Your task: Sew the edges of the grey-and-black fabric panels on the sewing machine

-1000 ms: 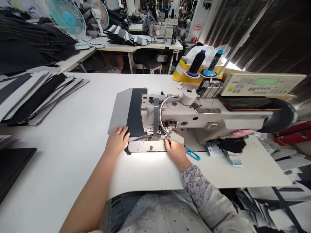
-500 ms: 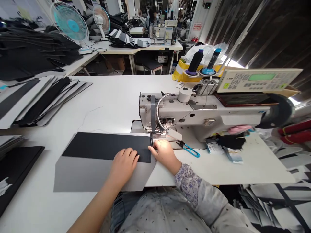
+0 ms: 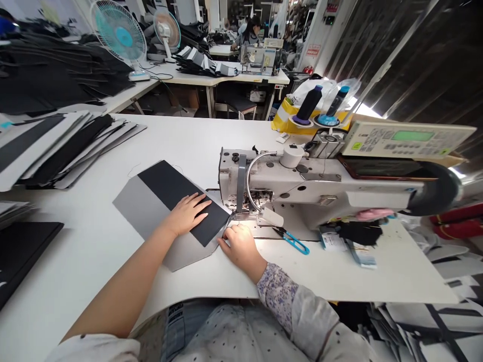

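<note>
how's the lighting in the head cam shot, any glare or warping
In the head view, the lamp casts a bright patch over the right hand, a daylight gap glares at upper right, and wide-lens warping bends the table edge.

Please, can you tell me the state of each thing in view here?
Left hand, open and flat on the panel
Dark panel, lying across the sheet
Grey sheet, flat on the table
Right hand, fingers lightly curled at the sheet's edge
Gooseneck lamp, lit
Blue-handled snips, lying on the table
Control panel, screen lit green
Thread cones, upright on stands
</note>
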{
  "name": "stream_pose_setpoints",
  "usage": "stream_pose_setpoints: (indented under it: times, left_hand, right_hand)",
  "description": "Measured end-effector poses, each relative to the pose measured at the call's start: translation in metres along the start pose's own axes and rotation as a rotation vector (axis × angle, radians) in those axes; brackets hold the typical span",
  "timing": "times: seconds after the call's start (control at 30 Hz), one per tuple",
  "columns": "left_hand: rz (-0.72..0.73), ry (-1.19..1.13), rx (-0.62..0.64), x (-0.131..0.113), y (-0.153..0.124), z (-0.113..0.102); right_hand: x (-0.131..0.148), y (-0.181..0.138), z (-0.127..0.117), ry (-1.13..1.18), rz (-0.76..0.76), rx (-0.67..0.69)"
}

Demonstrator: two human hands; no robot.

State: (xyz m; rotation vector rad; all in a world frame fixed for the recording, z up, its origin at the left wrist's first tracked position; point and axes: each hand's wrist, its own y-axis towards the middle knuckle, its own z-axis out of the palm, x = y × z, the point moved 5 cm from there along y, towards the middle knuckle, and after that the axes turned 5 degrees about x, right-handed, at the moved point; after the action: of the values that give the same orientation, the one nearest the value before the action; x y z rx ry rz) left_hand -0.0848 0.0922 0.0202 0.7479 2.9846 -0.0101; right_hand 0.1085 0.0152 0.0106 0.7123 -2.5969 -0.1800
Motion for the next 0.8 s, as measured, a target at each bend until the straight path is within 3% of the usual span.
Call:
stream_pose_setpoints:
  times: [0.43, 0.7, 0.8]
  left_hand:
    - [-0.062, 0.022, -0.049, -0.010, -0.010, 0.004]
    - [-0.322, 0.117, -0.193, -0.067, -0.059, 0.011]
    - [-0.322, 0.104, -0.222, -0.083, -0.058, 0.006]
  right_hand:
    - [-0.016, 0.007, -0.013, 0.019, 0.104, -0.054]
    - [-0.029, 0.010, -0.014, -0.125, 0.139, -0.029]
    - [-0.032, 0.007, -0.013, -0.171, 0.109, -0.044]
